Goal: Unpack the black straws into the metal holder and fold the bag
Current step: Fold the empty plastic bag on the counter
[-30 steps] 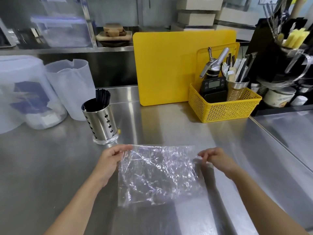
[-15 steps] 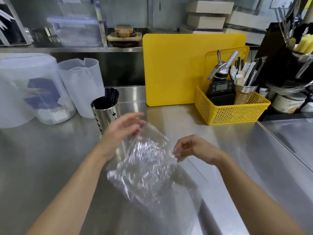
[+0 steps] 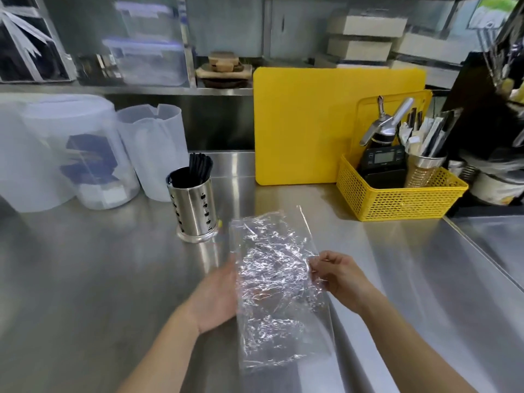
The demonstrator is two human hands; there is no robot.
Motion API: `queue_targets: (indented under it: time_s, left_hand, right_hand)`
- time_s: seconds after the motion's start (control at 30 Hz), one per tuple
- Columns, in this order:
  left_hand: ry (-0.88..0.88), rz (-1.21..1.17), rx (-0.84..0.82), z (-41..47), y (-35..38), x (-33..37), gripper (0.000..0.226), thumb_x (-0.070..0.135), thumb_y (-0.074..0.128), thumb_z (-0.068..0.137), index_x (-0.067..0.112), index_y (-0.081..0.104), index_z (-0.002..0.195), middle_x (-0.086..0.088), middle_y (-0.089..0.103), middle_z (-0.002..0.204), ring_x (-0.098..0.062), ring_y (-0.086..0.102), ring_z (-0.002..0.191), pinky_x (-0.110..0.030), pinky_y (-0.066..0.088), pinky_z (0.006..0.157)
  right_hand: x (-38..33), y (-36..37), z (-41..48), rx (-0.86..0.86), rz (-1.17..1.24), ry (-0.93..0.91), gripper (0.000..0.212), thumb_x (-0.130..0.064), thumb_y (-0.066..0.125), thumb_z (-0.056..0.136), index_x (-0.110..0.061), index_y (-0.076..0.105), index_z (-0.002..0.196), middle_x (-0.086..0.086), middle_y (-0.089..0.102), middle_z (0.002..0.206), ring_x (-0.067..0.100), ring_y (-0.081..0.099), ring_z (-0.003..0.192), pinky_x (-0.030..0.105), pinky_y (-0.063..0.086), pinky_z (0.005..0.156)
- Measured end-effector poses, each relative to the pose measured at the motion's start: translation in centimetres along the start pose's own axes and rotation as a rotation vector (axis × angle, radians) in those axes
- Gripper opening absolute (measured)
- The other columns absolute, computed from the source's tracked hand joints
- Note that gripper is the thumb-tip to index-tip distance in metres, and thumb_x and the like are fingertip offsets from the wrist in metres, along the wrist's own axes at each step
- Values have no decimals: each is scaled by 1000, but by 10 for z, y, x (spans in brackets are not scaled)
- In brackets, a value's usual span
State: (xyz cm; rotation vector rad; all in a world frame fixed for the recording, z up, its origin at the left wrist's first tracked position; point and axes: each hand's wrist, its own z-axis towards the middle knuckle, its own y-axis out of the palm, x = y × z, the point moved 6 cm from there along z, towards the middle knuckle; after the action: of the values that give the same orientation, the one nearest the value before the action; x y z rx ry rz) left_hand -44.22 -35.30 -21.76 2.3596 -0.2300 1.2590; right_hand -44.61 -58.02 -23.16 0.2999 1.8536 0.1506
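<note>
A crinkled clear bag [image 3: 278, 287] is seen at the middle of the view as a long, narrow strip. Its length runs from twelve o'clock to six o'clock over the steel tabletop [image 3: 99, 279]. Its right edge is pinched between the thumb and forefinger of the right hand [image 3: 341, 277], which is placed at three o'clock of the bag with the other fingers curled. The left hand [image 3: 217, 297] is set against the bag's left edge at nine o'clock. Its fingers are held fairly straight and their tips are hidden behind the film, so it cannot be told whether anything is gripped there. Nor can it be told whether the bag lies flat or is lifted.

The metal holder [image 3: 195, 214], a perforated cylinder, is stood upright at ten o'clock of the bag, near its far left corner but apart from it. The black straws [image 3: 200, 167] are gathered inside it, leaned toward its right rim, with their tops above the rim.

At nine o'clock of the holder a translucent jug [image 3: 153, 148] is placed, with a large translucent tub [image 3: 71, 154] just beside it. At one o'clock of the bag a yellow cutting board [image 3: 312, 123] is propped upright. A yellow basket [image 3: 397, 205] is set at two o'clock, in front of the board's right end. In the basket a digital timer [image 3: 382, 158], a cream whipper [image 3: 382, 129] and a metal cup [image 3: 424, 168] of utensils are held.
</note>
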Motion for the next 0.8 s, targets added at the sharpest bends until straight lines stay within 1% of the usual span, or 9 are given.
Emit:
queue_targets:
  time_s: [0.03,0.1,0.17,0.27,0.33,0.47,0.57,0.7,0.8]
  left_hand:
    - [15,102,14,1,-2,0,86,66,69,63,5,53,122,-14,54,132,-28,54,118,-41,46,99]
    - [-9,163,35,5,-6,-5,44,28,80,69,5,62,102,-8,65,110,-19,60,97,-28,51,81]
    - [20,276,136,8,-8,-3,27,22,74,77,7,65,97,-5,68,100,-18,59,94,-32,45,83]
    - [113,437,240,3,-6,7,10,24,64,85,15,69,84,5,67,87,-11,56,88,-22,37,73]
    - [162,509,232,0,-3,11,13,25,59,89,18,65,79,8,63,79,-7,54,81,-16,35,68]
    - [211,514,148,-1,-5,9,5,17,56,91,13,60,91,0,59,80,-12,52,71,-15,40,62]
    - [289,452,123,-1,-8,10,9,3,53,90,10,58,92,2,59,65,-14,50,62,-27,38,67]
    - [432,402,246,-1,-13,16,33,-15,44,85,6,63,68,4,60,59,-11,51,60,-20,39,58]
    - [484,440,270,-4,-11,20,57,-25,35,78,14,64,48,3,63,54,2,56,59,-7,42,61]
  right_hand:
    - [2,-3,0,22,-5,9,16,4,60,81,-5,61,68,13,54,67,19,51,54,21,43,46]
    - [3,-7,-3,34,-42,26,12,2,61,82,-6,59,72,12,53,68,18,48,55,21,40,46]
    - [5,-7,-7,2,-110,70,9,0,63,80,-7,58,78,9,56,68,17,50,56,21,40,47]
    - [9,-6,-14,-53,-186,128,19,3,67,76,-7,56,89,10,57,68,15,54,55,22,43,48]
    - [8,-9,-16,-63,-208,122,18,5,67,75,-5,57,87,8,53,61,14,49,51,22,41,49]
    - [7,-17,-19,-42,-230,107,17,7,62,78,0,65,93,6,61,57,14,53,47,21,40,49]
    - [7,-19,-20,-29,-160,94,17,10,59,79,3,67,92,5,63,56,11,52,42,16,41,41]
    - [11,-23,-18,-22,-113,53,28,20,47,78,6,71,72,17,69,71,25,59,63,20,47,48]
    - [13,-19,-17,-73,-179,30,36,21,46,74,0,70,59,28,59,83,32,48,75,24,41,52]
